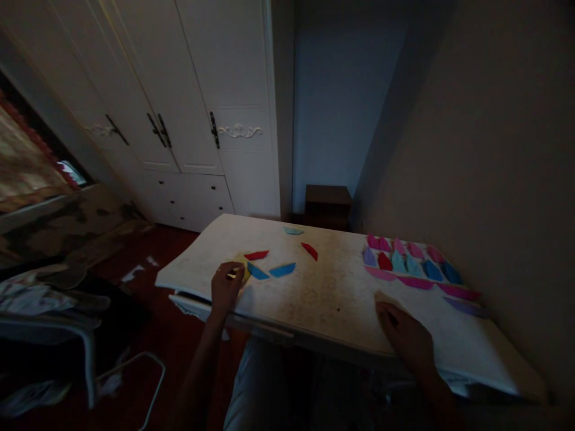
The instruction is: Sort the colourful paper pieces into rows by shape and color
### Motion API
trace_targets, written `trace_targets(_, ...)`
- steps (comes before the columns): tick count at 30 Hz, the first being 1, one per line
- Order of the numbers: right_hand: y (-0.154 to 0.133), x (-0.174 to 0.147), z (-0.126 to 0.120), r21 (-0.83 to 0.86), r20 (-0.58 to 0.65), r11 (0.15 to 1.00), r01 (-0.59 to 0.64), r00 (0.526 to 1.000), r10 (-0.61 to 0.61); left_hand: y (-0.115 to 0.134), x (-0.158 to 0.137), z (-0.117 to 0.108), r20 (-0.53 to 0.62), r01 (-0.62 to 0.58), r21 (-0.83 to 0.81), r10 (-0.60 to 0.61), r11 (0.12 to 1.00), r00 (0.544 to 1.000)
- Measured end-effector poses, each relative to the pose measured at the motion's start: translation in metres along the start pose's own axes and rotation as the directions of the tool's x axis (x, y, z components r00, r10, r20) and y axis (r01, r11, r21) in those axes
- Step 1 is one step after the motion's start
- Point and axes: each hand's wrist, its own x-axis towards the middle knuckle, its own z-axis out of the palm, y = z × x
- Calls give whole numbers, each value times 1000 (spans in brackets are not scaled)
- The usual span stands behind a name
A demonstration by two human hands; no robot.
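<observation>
My left hand (227, 287) is over the left part of the white table, its fingers pinched on a yellow folded paper piece (247, 273) that they partly hide. Close beside it lie a red folded paper piece (256, 255) and two blue ones, a nearer blue piece (257, 272) and another blue piece (283, 270). A second red piece (309, 251) and a light teal piece (293, 230) lie farther off. My right hand (406, 335) rests near the front edge, fingers curled, with nothing visible in them.
Rows of pink, purple, red, teal and blue boat-like paper shapes (398, 260) stand at the table's (341, 281) right, beside the wall. Long flat pieces, such as a magenta one (417, 282), lie before them. A chair (87, 353) with cloth is at left; a white wardrobe (242, 78) stands behind.
</observation>
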Motion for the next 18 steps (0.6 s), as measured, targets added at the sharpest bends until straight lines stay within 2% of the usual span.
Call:
trace_targets(2,-1,-1,0,-50,-18,999,2,1000,-3,-19,11,-8,4,-52,197,52,979,999)
trace_targets(4,0,-2,0,-69,-29,998,7,1000,-9,-31,16,-10,76,-121,359,100,925,992)
trace_targets(7,1,-4,0,-71,-48,997,20,999,-24,-37,17,-8,185,-180,497,99,849,978)
trace_targets(9,0,-5,-1,-68,-67,997,21,997,-25,-36,16,-8,207,-192,535,93,823,974)
trace_targets(13,0,-6,1,-82,-96,997,-6,995,-2,-39,17,-17,212,-213,518,117,829,970)
trace_targets(18,1,-6,4,-104,-143,995,-1,990,-14,-53,18,-35,141,-134,560,65,818,988)
